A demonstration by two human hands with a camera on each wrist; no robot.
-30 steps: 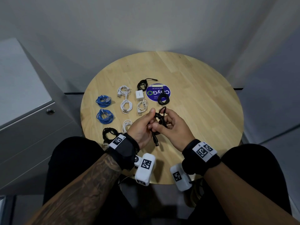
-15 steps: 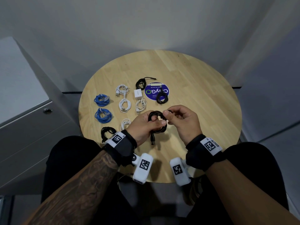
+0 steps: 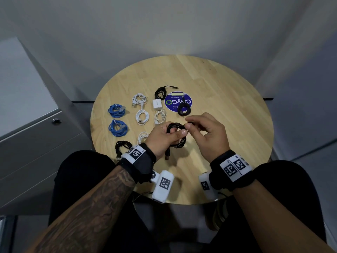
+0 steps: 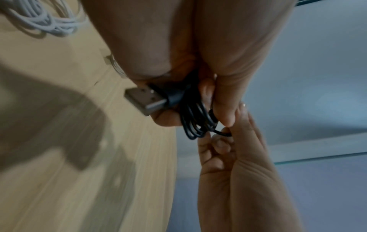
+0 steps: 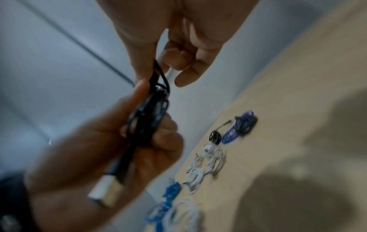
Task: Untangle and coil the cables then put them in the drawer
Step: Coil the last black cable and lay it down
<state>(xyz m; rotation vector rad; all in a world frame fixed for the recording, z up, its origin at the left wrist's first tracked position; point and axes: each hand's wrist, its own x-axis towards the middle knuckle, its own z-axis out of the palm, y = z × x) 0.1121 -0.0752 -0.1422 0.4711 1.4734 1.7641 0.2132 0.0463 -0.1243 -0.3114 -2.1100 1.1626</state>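
A black USB cable (image 3: pixel 176 129) is looped into a small coil above the near part of the round wooden table (image 3: pixel 228 114). My left hand (image 3: pixel 165 138) grips the coil, thumb over the loops, and the silver USB plug (image 4: pixel 143 99) hangs out below the palm. My right hand (image 3: pixel 204 132) pinches the cable's free end (image 4: pixel 224 133) at the coil's right side. The right wrist view shows the same coil (image 5: pixel 147 113) between both hands. The grey drawer cabinet (image 3: pixel 36 136) stands shut at the left.
Coiled cables lie in rows on the table: two blue (image 3: pixel 116 111), several white (image 3: pixel 142 116), and black ones (image 3: pixel 160 92) (image 3: pixel 184 111) (image 3: pixel 122 146). A white charger (image 3: pixel 157 104) and a round blue sticker (image 3: pixel 177 102) sit mid-table. The table's right half is bare wood.
The black cable went from a bunched tangle between both hands to a round coil in my left hand. My right hand moved right to the coil's edge, pinching the free end.
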